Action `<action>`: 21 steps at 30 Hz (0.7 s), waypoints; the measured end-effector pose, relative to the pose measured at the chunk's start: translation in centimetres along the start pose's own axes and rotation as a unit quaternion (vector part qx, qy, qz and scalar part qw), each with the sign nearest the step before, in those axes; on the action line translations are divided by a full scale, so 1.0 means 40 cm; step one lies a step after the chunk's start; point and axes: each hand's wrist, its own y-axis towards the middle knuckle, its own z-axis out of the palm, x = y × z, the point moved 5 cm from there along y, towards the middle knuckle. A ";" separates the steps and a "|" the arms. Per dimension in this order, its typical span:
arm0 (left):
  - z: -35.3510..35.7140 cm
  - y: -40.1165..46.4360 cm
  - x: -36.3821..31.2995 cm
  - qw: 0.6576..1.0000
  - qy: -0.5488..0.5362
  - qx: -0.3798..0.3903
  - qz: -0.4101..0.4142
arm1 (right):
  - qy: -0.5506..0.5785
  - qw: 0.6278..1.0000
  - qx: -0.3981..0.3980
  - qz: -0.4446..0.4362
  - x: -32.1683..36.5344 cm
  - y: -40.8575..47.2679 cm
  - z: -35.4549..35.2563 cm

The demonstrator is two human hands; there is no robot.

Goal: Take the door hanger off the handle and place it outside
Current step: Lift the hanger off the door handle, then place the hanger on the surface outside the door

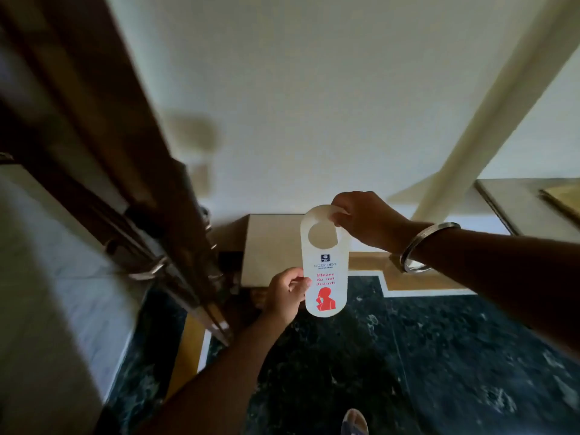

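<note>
A white door hanger [324, 262] with red "Please do not disturb" lettering and a red figure hangs upright in the air, free of any handle. My right hand [364, 219] pinches its top loop beside the round hole. My left hand [287, 293] grips its lower left edge. To the left, the dark wooden door [103, 127] stands edge-on and blurred, with a metal lever handle [150, 268] on its near side and more metal hardware [207, 221] on the far side.
A white wall [314, 89] faces me with a pale diagonal beam [489, 120] at right. The floor is dark green marble [439, 356] with a tan and white border. A beige block [270, 246] stands by the wall. My shoe tip [354, 422] shows at the bottom.
</note>
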 end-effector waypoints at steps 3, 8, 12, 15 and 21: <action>0.075 0.115 -0.060 0.999 0.030 -0.032 -0.021 | 0.047 0.999 -0.011 0.024 -0.175 0.098 -0.045; 0.104 0.290 -0.086 0.991 0.054 -0.105 -0.070 | 0.178 0.976 0.005 0.128 -0.389 0.283 -0.017; 0.109 0.400 -0.032 0.984 0.002 -0.119 -0.130 | 0.348 0.890 0.113 0.272 -0.505 0.358 0.158; 0.107 0.497 0.030 0.980 -0.026 -0.124 -0.152 | 0.391 0.859 0.135 0.302 -0.550 0.409 0.285; 0.100 0.739 0.194 0.968 -0.061 -0.112 -0.216 | 0.390 0.845 0.109 0.350 -0.653 0.596 0.460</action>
